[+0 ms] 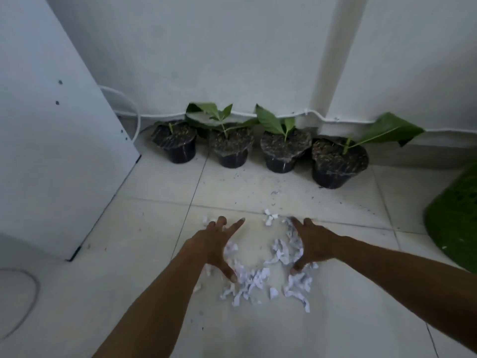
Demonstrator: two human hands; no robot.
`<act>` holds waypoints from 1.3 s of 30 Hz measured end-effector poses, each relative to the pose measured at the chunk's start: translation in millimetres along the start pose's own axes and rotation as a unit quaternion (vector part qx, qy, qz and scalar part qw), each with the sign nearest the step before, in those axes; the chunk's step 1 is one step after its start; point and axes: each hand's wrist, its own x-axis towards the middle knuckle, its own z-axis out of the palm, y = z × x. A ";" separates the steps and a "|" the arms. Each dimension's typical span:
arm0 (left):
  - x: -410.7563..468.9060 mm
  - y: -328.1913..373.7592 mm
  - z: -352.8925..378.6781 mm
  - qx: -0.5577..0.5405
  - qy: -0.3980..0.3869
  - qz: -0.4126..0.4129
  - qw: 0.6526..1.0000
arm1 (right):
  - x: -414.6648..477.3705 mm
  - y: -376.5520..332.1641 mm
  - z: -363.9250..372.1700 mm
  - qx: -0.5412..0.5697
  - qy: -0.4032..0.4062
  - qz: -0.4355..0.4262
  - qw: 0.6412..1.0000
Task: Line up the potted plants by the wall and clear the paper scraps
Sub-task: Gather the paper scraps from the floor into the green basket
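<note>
Several black potted plants stand in a row against the white wall: the leftmost pot (pixel 178 144), a second pot (pixel 231 148), a third pot (pixel 284 151) and the rightmost pot (pixel 335 164), each with green leaves. White paper scraps (pixel 258 277) lie scattered on the tiled floor in front of me. My left hand (pixel 216 246) rests flat on the left side of the scraps with fingers spread. My right hand (pixel 313 245) presses on the right side, fingers apart, palm facing inward. Neither hand grips anything that I can see.
A white cabinet panel (pixel 51 138) stands at the left. A green perforated basket (pixel 456 218) sits at the right edge. Soil crumbs (pixel 273 195) dot the tiles before the pots. A white cable (pixel 317 116) runs along the wall base.
</note>
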 end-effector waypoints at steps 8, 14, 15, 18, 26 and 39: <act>-17.6 -13.9 30.6 -0.057 0.064 0.042 0.995 | 14.3 -71.6 14.0 -0.050 -0.017 -0.136 0.989; -27.6 -14.3 31.9 0.000 0.161 0.041 0.986 | 7.0 -91.1 20.2 -0.152 0.048 -0.144 0.977; -30.2 -19.5 33.8 0.016 0.161 0.033 0.986 | 4.9 -88.6 21.1 -0.152 0.056 -0.129 0.978; -39.0 -36.2 42.6 0.038 0.125 -0.012 0.991 | -1.5 -83.7 24.9 -0.116 0.028 -0.088 0.989; -30.2 -32.1 43.3 -0.115 0.105 -0.017 0.988 | 0.0 -109.9 40.5 -0.053 0.052 -0.086 0.994; -20.6 -21.2 47.0 -0.165 0.167 0.022 0.972 | 23.0 -122.5 49.0 0.051 0.117 -0.113 0.985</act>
